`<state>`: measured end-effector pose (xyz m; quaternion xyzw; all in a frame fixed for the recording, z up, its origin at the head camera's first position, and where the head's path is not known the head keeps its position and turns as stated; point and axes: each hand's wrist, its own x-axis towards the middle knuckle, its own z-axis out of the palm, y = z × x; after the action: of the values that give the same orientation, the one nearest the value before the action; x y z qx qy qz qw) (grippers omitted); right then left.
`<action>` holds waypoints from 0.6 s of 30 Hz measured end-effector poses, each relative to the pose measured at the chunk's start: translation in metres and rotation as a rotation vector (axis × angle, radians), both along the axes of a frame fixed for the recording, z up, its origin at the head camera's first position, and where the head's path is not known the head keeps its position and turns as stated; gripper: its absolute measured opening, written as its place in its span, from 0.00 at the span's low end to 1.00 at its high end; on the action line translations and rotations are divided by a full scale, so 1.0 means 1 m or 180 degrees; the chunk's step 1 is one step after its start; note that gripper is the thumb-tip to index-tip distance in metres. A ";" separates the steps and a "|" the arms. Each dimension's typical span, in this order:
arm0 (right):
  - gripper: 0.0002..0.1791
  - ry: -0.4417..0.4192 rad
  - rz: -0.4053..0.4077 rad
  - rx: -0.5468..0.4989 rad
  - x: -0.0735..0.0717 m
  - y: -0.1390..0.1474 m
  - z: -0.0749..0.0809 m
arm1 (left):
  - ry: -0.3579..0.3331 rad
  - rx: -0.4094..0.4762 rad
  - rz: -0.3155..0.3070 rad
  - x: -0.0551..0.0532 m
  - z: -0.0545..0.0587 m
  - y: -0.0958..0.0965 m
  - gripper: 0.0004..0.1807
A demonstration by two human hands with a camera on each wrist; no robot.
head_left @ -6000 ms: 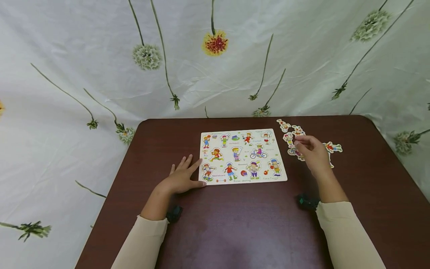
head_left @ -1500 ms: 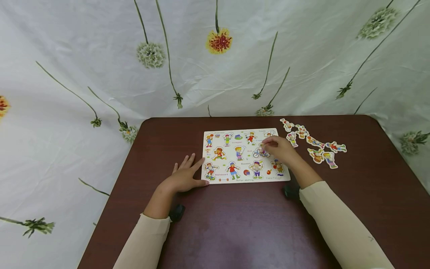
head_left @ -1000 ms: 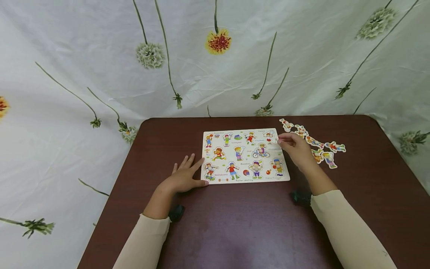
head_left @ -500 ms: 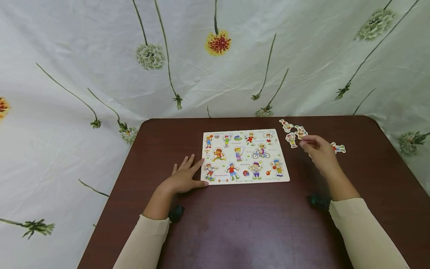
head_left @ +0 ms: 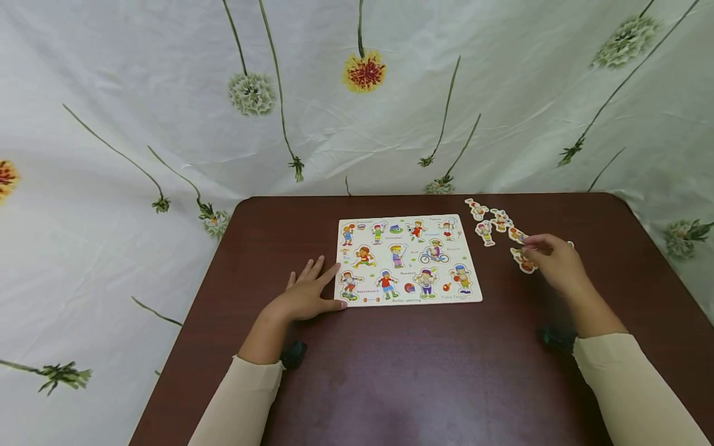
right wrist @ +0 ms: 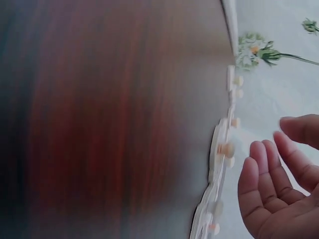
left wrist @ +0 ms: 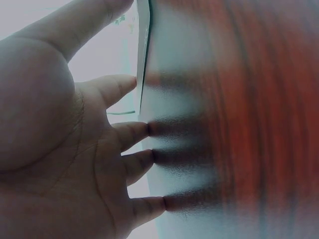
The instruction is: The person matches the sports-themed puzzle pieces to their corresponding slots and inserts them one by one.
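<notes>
My left hand (head_left: 304, 294) lies with fingers spread at the near left corner of a white puzzle board (head_left: 376, 223) printed with children playing sports. In the left wrist view, thumb and index finger touch the board's edge (left wrist: 142, 55) while the other fingertips rest on the table. My right hand (head_left: 560, 266) hovers over loose figure-shaped puzzle pieces, fingers loosely bent and nothing between them. Its fingertips are near a ball-player piece (head_left: 523, 261) and a figure piece (head_left: 515, 235), partly hidden by the hand. The right wrist view shows pegs (right wrist: 227, 149) on the pieces.
More loose pieces lie farther back, including one figure piece (head_left: 484, 233), another (head_left: 501, 220) and one near the far edge (head_left: 476, 209). The dark wooden table (head_left: 390, 371) meets a flower-printed cloth (head_left: 312, 124) behind it.
The bicycle piece has gone from the loose group to the board. My right hand has since left the board and moved right over the pieces. My left hand has stayed put.
</notes>
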<state>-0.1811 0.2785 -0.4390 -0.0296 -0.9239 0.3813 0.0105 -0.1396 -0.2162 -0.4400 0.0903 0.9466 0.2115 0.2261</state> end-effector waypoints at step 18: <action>0.08 -0.0167 0.1049 0.0789 -0.018 0.014 -0.004 | 0.0019 -0.0025 -0.0008 -0.001 -0.003 0.000 0.51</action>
<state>-0.1989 0.2926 -0.4428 0.1136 -0.9561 0.2603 -0.0726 -0.1402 -0.2160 -0.4426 0.0913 0.9479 0.2072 0.2240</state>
